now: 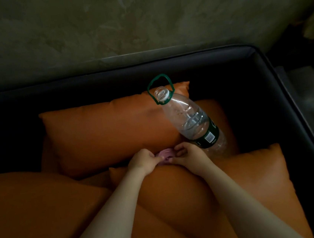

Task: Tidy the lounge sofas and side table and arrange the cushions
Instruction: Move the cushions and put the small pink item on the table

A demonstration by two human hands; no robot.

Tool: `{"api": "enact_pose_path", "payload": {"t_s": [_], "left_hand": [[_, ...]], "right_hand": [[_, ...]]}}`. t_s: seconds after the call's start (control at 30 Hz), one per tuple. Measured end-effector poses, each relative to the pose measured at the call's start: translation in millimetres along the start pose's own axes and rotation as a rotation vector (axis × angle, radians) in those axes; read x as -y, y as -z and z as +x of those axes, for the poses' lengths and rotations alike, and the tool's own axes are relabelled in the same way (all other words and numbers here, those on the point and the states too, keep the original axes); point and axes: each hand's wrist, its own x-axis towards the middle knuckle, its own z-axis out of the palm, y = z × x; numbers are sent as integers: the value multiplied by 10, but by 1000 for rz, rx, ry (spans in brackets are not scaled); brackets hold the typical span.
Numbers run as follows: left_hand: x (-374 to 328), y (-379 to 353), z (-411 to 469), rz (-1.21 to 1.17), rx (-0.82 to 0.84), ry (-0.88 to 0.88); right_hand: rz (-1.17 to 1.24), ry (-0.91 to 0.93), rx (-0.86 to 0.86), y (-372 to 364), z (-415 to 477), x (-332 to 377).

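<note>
Both hands met in the seam between cushions. The left hand point(144, 162) and right hand point(189, 153) each pinched a small crumpled pink item point(166, 155), wedged where the back cushion point(105, 132) met the front cushion point(179, 194). Just right of them a clear, capless bottle point(189, 119) lay tilted on the orange cushions, its neck toward the sofa point(251, 50) backrest. Dark seat showed open along the sofa's right edge.

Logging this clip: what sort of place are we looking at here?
Probably a lounge or sitting area, dimly lit: a dark sofa piled with orange cushions against a mottled plaster wall. A capless plastic bottle lies on them; the left hand and right hand pinch a small pink item.
</note>
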Motion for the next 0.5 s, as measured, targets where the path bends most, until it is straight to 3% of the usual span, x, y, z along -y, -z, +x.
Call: {"api": "enact_pose_path", "payload": {"t_s": [0.27, 0.5], "left_hand": [[-67, -86, 177, -76, 182, 110], [-33, -141, 293, -107, 208, 150]], "right_hand": [[116, 36, -48, -11, -132, -107], [377, 35, -109, -39, -183, -197]]}}
